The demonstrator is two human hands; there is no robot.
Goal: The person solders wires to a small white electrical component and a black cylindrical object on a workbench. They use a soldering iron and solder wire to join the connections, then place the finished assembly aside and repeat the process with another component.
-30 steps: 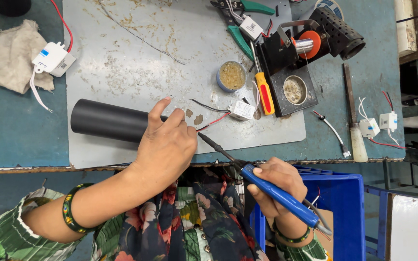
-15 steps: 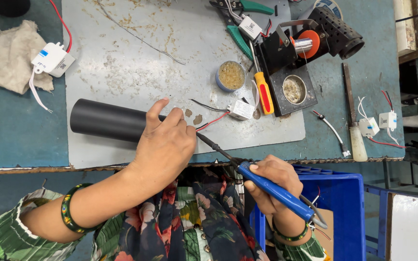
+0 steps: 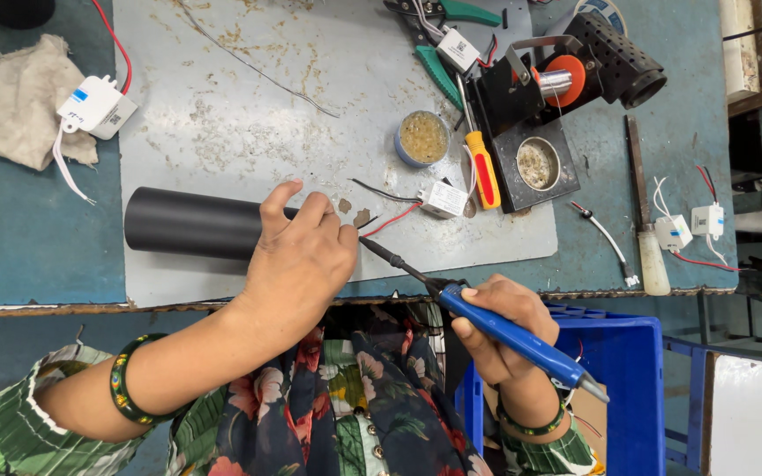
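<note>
A long black tube [image 3: 191, 225] lies on a grey metal sheet [image 3: 310, 115] near the bench's front edge. My left hand [image 3: 302, 260] rests over the tube's right end, fingers curled on it. My right hand [image 3: 500, 326] grips a blue-handled soldering iron [image 3: 487, 322] whose dark tip points up-left to a spot just right of my left fingers. A small white driver module [image 3: 443, 199] with red and black wires lies on the sheet just beyond the tip. What sits under my left fingers is hidden.
A tin of flux [image 3: 422, 138], a yellow-handled screwdriver [image 3: 483, 167], a black iron stand [image 3: 540, 115] and green-handled cutters [image 3: 451, 35] lie at the back. A cloth [image 3: 15, 101] and white module [image 3: 94, 106] sit left. More white modules [image 3: 690, 227] lie right. A blue crate [image 3: 628, 379] stands below.
The iron's tip has edged slightly closer to my left fingers; my left hand stays on the tube's end. Little else moved.
</note>
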